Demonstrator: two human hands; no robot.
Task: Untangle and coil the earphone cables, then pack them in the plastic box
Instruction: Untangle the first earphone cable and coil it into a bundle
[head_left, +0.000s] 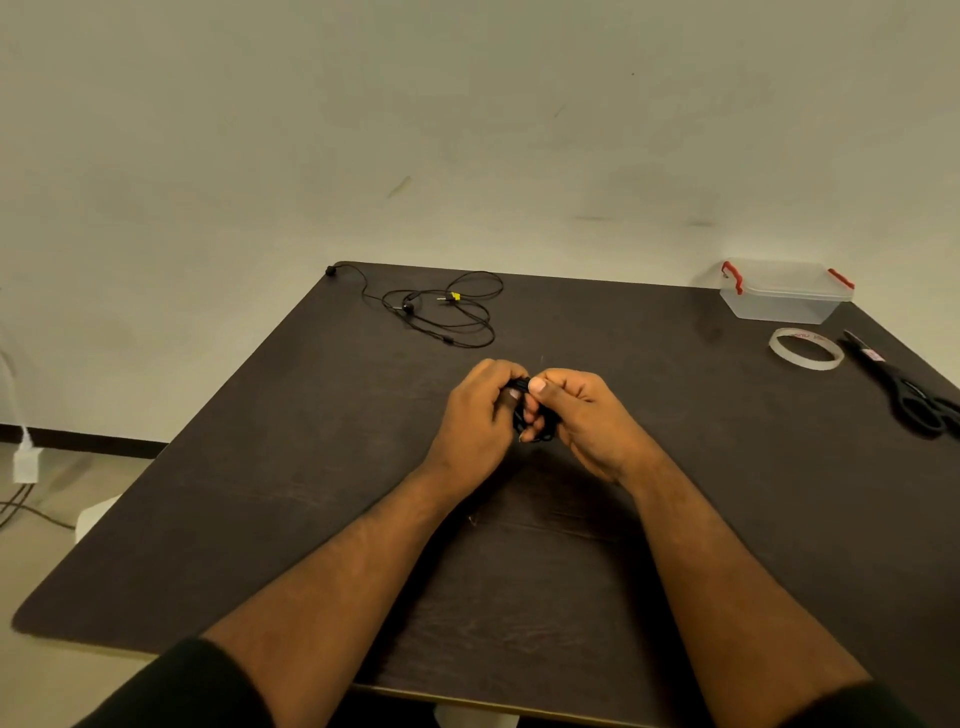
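1. While both hands meet above the dark tabletop (260, 493), the left hand (475, 415) and right hand (582, 415) each grip a bundled black earphone cable (521, 387) between curled fingers.
2. Another loose earphone cable (441, 312) lies far left; the lidded plastic box (784, 291) sits far right.

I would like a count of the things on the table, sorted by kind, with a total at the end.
Earphones: 2 (loose set, coiled set held in both hands)
Plastic box: 1
Tape roll: 1
Scissors: 1
Total: 5
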